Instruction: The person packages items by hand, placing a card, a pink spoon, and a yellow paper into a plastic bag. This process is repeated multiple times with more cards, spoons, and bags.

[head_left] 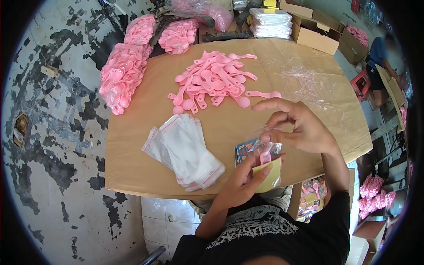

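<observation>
Black printed shirt (260,229) fills the bottom of the view, close against the near edge of the brown-paper-covered worktop (132,168). On the near left of the worktop lies a fanned stack of empty sleeves (185,152), clear with red-trimmed flaps. Just right of it, at the near edge, the left hand (240,185) is closed around a yellow card (271,176), thumb pressed on its face. Directly above that card is a clear sleeve (267,140) with 1 pink spoon (265,157) and a printed card (246,148) at its lower end; how far in they sit cannot be told. The right hand (300,128) pinches the sleeve's top between thumb and forefinger, its other fingers spread.

At the far left corner rest bulging bags of pink spoons (121,75). A loose heap of pink spoons (214,81) covers the middle, and crumpled clear film (309,81) lies toward the right edge. Cardboard boxes (313,33) stand beyond the far right corner, with another person (380,57) past them.
</observation>
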Available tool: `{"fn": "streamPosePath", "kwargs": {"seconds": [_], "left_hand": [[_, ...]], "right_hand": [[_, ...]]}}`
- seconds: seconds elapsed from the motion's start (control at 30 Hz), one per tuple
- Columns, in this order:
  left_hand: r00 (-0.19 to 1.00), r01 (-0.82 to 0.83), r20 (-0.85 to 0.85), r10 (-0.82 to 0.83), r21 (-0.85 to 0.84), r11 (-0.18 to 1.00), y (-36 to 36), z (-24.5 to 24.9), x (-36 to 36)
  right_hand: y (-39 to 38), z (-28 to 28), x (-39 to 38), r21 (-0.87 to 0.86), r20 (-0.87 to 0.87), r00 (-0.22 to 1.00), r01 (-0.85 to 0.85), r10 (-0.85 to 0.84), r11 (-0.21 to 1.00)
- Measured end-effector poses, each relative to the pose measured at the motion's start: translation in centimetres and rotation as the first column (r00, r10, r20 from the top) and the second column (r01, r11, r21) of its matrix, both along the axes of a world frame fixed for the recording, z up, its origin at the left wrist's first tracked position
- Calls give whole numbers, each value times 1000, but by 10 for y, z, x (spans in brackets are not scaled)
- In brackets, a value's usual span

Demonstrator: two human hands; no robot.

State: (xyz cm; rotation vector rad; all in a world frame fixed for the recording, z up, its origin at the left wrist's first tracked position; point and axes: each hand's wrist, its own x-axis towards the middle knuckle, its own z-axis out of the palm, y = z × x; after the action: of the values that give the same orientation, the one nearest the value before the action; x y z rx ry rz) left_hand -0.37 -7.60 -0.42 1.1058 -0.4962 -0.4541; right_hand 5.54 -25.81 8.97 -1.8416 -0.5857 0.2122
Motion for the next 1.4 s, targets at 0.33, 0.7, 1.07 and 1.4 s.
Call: {"fn": "streamPosePath", "kwargs": {"seconds": [0.33,0.7,1.07,1.4], "left_hand": [[914,-403,80,397,79,912,-7,7,12],[775,-595,531,342,431,678,-7,21,6],[924,-362,180,337,132,923,-8,19,3],[902,-423,101,419,19,906,6,13,14]], "right_hand": [[5,-17,-5,-76,661,734,271,-155,960],[-2,-26,-3,-352,868,467,341,168,872],[-24,-10,-5,42,550,795,278,-254,960],[-147,-77,59,-189,704,559,743,-439,642]]}}
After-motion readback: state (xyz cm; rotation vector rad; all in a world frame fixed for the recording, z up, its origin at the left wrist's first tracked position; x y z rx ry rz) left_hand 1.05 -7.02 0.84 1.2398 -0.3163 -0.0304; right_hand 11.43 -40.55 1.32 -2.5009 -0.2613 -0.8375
